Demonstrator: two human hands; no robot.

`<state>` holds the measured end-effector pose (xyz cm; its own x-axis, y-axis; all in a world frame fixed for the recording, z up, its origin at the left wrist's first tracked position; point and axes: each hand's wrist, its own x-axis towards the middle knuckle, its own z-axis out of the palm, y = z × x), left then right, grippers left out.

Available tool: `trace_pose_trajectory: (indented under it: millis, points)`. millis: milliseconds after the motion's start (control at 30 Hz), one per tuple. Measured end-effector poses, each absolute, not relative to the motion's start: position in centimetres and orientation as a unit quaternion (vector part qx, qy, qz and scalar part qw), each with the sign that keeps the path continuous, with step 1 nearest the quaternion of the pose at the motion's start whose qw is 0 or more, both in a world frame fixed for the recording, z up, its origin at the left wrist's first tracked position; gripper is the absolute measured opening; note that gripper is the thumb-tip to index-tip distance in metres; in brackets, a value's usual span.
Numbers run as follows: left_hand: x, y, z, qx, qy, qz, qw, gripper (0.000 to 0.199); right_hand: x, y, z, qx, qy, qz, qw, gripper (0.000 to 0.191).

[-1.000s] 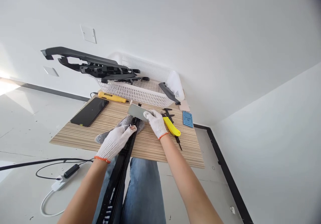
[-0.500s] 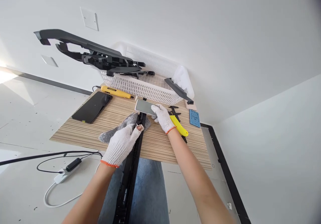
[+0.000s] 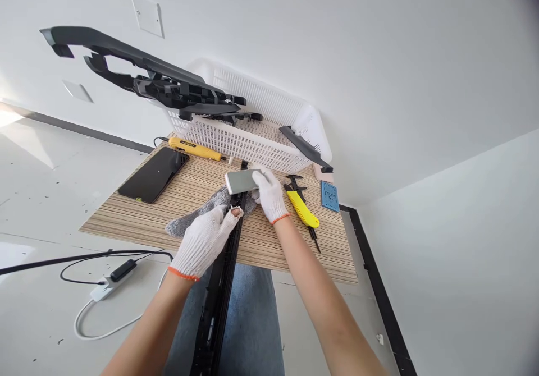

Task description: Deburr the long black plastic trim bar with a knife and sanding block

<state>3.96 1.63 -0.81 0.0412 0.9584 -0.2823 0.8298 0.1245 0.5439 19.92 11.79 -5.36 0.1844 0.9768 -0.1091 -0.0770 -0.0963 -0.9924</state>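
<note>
"What's being held, and where?"
"The left hand (image 3: 205, 242) is clasped round a black bar (image 3: 219, 297) crossing the desk's (image 3: 265, 250) near edge; the right hand (image 3: 270, 193) pinches a grey block (image 3: 242, 182) over it."
"Beyond?"
"A white basket (image 3: 252, 151), along the far edge."

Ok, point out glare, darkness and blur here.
Head view: glare whitens a patch at the left edge, where wall meets floor; head view: the top-right corner darkens, and the black strip loses detail; head view: left hand and right hand look fairly sharp.
</note>
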Motion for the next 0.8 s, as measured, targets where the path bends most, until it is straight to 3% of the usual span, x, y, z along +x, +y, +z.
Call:
trace_pose_trajectory:
  millis: [133,367,500,667,800]
  points:
    - [4.0,1.8,-0.7,0.654,0.683,0.107,0.306,0.052,19.6,11.8,-5.3,-0.59,-0.354,0.451,0.569,0.032]
    - [3.5,1.8,-1.6,0.635,0.684,0.158,0.323,0.049,18.0,10.6,-5.2,-0.528,-0.483,0.469,0.517,0.029]
    - [3.3,1.9,-1.9,0.628,0.684,0.151,0.339,0.048,17.5,10.7,-4.9,-0.547,-0.429,0.509,0.508,0.03]
    - [3.1,2.1,-1.9,0.623,0.7,0.138,0.32,0.051,17.8,11.2,-4.7,-0.587,-0.321,0.49,0.559,0.032]
    - [3.1,2.3,-2.0,0.641,0.69,0.154,0.299,0.052,18.1,11.1,-5.0,-0.554,-0.406,0.517,0.511,0.035]
